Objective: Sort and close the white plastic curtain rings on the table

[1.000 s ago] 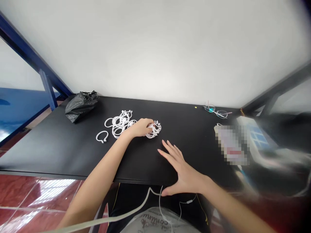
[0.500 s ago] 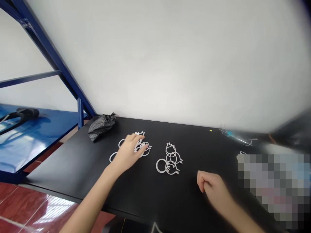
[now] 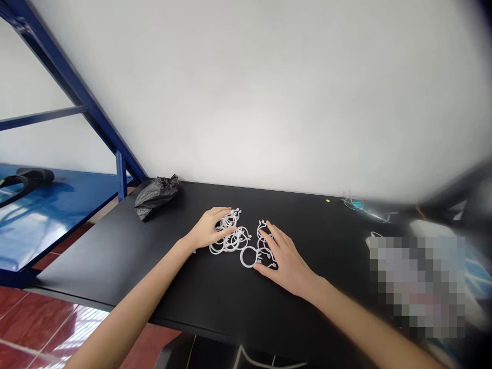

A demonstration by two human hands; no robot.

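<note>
Several white plastic rings [image 3: 240, 240] with small clip ends lie in a loose pile on the black table [image 3: 184, 302]. My left hand [image 3: 211, 227] rests against the left side of this pile, fingers stretched out and thumb apart. A smaller group of the same rings, with one round ring [image 3: 248, 257] at its lower left, lies just to the right. Over that group's right side is my right hand [image 3: 282, 256], fingers spread and thumb near the round ring. Parts of both groups are hidden under the hands.
A crumpled black plastic bag [image 3: 157, 196] sits at the table's back left. Eyeglasses [image 3: 365, 211] lie at the back right, near a small yellow piece [image 3: 328, 200]. A blurred-out item [image 3: 417, 287] is at the right. Blue metal framing [image 3: 121, 177] stands at the left.
My left hand has shifted slightly right, pushing its rings closer to the right group. My right hand, earlier curled at the right, has opened and moved left onto the smaller group.
</note>
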